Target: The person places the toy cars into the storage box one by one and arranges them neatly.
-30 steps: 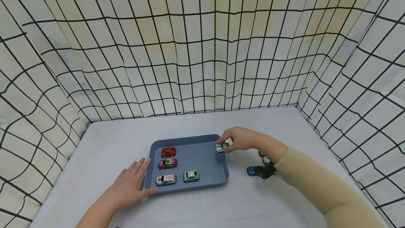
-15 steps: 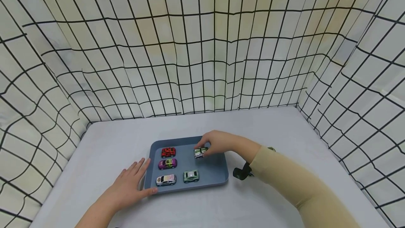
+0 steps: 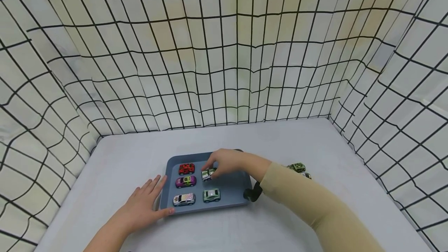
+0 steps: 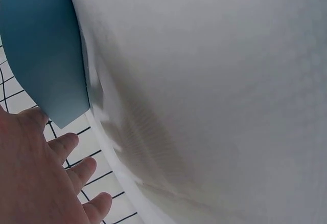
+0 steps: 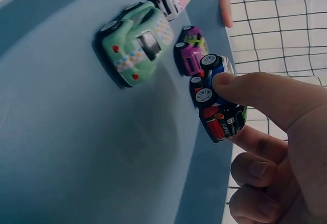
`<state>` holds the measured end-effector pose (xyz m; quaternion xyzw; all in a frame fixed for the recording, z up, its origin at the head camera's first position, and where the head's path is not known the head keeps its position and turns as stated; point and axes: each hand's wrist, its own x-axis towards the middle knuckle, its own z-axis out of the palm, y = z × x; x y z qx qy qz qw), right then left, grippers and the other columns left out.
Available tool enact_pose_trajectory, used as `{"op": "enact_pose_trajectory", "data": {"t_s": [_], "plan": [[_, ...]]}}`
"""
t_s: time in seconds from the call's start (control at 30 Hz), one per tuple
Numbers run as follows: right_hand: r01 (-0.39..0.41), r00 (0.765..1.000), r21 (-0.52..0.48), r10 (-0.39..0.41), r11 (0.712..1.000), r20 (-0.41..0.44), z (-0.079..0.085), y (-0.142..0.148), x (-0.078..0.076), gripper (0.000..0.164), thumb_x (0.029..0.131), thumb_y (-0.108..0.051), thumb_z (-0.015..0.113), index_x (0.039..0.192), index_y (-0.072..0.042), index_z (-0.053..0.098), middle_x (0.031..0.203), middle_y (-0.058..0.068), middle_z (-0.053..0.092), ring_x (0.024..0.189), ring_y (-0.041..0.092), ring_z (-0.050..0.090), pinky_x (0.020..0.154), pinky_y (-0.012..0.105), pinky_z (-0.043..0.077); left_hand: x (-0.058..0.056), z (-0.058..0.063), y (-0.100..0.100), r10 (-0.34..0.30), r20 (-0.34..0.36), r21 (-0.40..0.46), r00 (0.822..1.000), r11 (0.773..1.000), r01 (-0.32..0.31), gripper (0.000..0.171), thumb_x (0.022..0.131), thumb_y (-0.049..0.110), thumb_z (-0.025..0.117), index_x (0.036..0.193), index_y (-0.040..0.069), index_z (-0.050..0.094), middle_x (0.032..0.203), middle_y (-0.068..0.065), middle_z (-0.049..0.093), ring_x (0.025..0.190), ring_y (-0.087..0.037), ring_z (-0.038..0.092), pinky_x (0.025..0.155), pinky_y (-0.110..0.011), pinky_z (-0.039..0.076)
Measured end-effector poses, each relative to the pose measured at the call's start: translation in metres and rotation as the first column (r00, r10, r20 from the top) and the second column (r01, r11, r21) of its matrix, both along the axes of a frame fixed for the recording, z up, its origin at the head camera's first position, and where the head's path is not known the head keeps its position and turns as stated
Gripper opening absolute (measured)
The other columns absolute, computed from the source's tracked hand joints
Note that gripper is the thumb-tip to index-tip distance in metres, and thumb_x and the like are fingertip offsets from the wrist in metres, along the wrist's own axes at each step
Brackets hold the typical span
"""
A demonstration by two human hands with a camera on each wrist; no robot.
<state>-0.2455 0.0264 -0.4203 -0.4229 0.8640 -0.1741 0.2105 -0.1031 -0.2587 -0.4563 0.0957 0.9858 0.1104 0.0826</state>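
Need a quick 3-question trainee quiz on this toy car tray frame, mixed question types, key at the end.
1. True or false: the left hand lies flat with straight fingers against the blue tray.
2. Which car sits in the right hand's grip? A) the red car B) the green-and-white car C) the pale green car
3. Count the cars standing free on the tray, leaving out the held one.

Key
1. True; its thumb touches the tray's near left corner.
2. B; the fingertips pinch it just right of the purple car.
3. Four: red, purple, pale green and the white patterned car.
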Motion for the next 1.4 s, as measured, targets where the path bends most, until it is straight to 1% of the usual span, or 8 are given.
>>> {"op": "enact_pose_trajectory", "data": {"t_s": [0.17, 0.33, 0.5, 0.77, 0.97, 1.27, 1.4], "plan": [[0.003, 1.000, 0.014, -0.003, 1.000, 0.024, -0.008, -0.006, 0.000, 0.040, 0.087, -0.025, 0.078, 0.126, -0.028, 0.070, 0.111, -0.012, 0.067, 0.094, 0.002, 0.060, 0.080, 0.022, 0.051, 0.000, 0.000, 0.000, 0.008, 0.014, -0.005, 1.000, 1.000, -0.007, 0.118, 0.073, 0.086, 0.055, 0.156, 0.005, 0.028, 0.156, -0.028, 0.029, 0.141, -0.052, 0.025, 0.109, -0.073, 0.020], [-0.003, 1.000, 0.055, 0.003, 0.998, 0.008, -0.016, -0.011, -0.001, 0.039, 0.087, -0.026, 0.078, 0.126, -0.029, 0.070, 0.115, -0.009, 0.068, 0.099, 0.003, 0.061, 0.083, 0.023, 0.052, -0.001, -0.001, 0.001, 0.010, 0.016, -0.008, 1.000, 1.000, -0.010, 0.119, 0.072, 0.087, 0.054, 0.156, 0.006, 0.028, 0.156, -0.027, 0.029, 0.141, -0.052, 0.025, 0.109, -0.073, 0.020], [0.009, 1.000, 0.087, -0.009, 0.996, 0.000, -0.022, -0.015, -0.001, 0.040, 0.088, -0.027, 0.077, 0.127, -0.030, 0.069, 0.116, -0.007, 0.068, 0.098, 0.002, 0.061, 0.082, 0.023, 0.052, -0.001, -0.002, 0.000, 0.008, 0.009, -0.011, 1.000, 1.000, -0.008, 0.119, 0.072, 0.087, 0.054, 0.156, 0.006, 0.029, 0.156, -0.027, 0.029, 0.141, -0.052, 0.025, 0.109, -0.073, 0.020], [0.023, 0.999, 0.104, -0.020, 0.994, -0.027, -0.025, -0.016, -0.001, 0.040, 0.088, -0.028, 0.077, 0.127, -0.032, 0.069, 0.117, -0.007, 0.067, 0.101, 0.003, 0.061, 0.084, 0.023, 0.051, -0.002, -0.002, 0.001, 0.010, 0.010, -0.012, 1.000, 1.000, -0.009, 0.119, 0.072, 0.087, 0.054, 0.156, 0.006, 0.028, 0.156, -0.027, 0.029, 0.141, -0.052, 0.025, 0.109, -0.073, 0.020], [0.040, 0.999, 0.104, -0.037, 0.994, -0.029, -0.024, -0.015, 0.000, 0.040, 0.088, -0.029, 0.077, 0.128, -0.032, 0.068, 0.118, -0.007, 0.066, 0.100, 0.004, 0.060, 0.083, 0.024, 0.051, -0.002, -0.002, 0.001, 0.011, 0.017, -0.015, 1.000, 1.000, -0.011, 0.119, 0.072, 0.087, 0.054, 0.156, 0.006, 0.028, 0.156, -0.027, 0.029, 0.141, -0.052, 0.025, 0.109, -0.073, 0.020], [0.018, 0.998, 0.096, -0.012, 0.995, -0.054, -0.024, -0.015, 0.001, 0.040, 0.089, -0.031, 0.077, 0.128, -0.031, 0.068, 0.120, -0.007, 0.065, 0.104, 0.004, 0.060, 0.086, 0.023, 0.051, -0.001, -0.002, 0.001, 0.009, 0.010, -0.007, 1.000, 1.000, -0.009, 0.119, 0.073, 0.086, 0.055, 0.156, 0.006, 0.029, 0.156, -0.027, 0.030, 0.141, -0.052, 0.025, 0.109, -0.073, 0.020], [0.019, 0.998, 0.098, -0.013, 0.995, -0.058, -0.025, -0.015, 0.002, 0.040, 0.089, -0.033, 0.076, 0.128, -0.032, 0.068, 0.121, -0.008, 0.065, 0.106, 0.004, 0.060, 0.088, 0.024, 0.051, 0.000, -0.002, 0.000, 0.004, -0.001, -0.003, 1.000, 1.000, -0.004, 0.118, 0.073, 0.085, 0.055, 0.156, 0.006, 0.029, 0.156, -0.027, 0.030, 0.141, -0.052, 0.026, 0.108, -0.073, 0.021]]}}
